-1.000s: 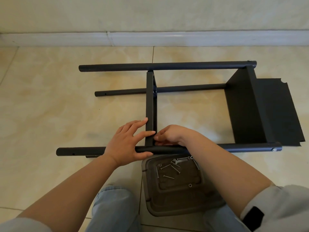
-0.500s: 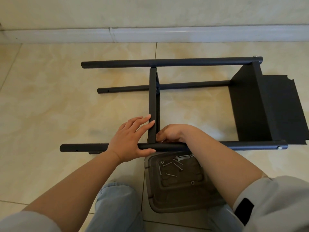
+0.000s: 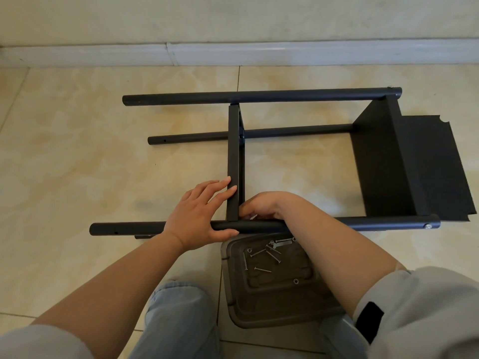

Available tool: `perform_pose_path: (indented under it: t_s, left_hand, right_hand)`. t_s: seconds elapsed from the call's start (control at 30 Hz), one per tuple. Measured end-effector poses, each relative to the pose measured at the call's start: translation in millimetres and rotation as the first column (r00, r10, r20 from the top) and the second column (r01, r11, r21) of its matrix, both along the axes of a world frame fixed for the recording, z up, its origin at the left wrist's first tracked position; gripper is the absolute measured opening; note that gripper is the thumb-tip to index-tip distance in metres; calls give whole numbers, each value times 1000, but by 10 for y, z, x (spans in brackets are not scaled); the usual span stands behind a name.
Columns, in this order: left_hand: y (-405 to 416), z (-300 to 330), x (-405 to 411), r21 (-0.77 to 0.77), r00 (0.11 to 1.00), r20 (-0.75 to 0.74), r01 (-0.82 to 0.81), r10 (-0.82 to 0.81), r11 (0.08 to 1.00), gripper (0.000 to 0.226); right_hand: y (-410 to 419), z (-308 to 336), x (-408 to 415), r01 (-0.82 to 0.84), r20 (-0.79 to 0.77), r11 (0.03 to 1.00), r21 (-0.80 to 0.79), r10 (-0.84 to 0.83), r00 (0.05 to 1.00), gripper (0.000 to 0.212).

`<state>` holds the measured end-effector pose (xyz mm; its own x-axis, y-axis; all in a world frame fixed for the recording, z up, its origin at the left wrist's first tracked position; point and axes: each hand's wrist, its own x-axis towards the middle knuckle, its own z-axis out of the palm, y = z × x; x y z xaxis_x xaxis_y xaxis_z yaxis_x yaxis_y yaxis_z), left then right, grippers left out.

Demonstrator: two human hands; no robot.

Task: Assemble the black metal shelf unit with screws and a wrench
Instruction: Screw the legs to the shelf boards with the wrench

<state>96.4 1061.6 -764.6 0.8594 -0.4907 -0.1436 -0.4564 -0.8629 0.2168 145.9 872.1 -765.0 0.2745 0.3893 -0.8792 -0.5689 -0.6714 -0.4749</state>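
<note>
On the tiled floor, the black metal shelf unit lies on its side, with one shelf panel already fixed at 3 o'clock and a second, middle shelf panel standing on edge between the far post at 12 o'clock and the near post at 6 o'clock. The left hand lies flat, its fingers straight against the left face of the middle panel and its thumb under the near post, so it steadies the joint and clamps nothing. The right hand is curled just beside the same corner; something pale shows under its fingertips, but I cannot tell if it pinches a screw. I judge the step to be fastening this panel to the near post. Next, the hole must stay aligned while a screw from the brown plastic lid, at 6 o'clock below the post, goes in; loose screws lie there.
</note>
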Motion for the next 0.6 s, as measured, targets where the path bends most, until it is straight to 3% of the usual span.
perform_pose_path:
  t_s: [0.1,0.23,0.6]
  left_hand:
    - [7,0,-1,3,1000,-2,0,0,1000,87]
    - [9,4,-1,5,1000,-8,1,-1,1000,87]
    - [-4,20,-1,-2,1000,-16,-2,2,1000,87]
  right_hand:
    - [-35,-4,2,56,9,998,13,-57,998,30]
    - [-48,11,-1,51,17,999,11,-51,999,15]
    - [-44,-35,-10,51,26,998,27,-52,998,25]
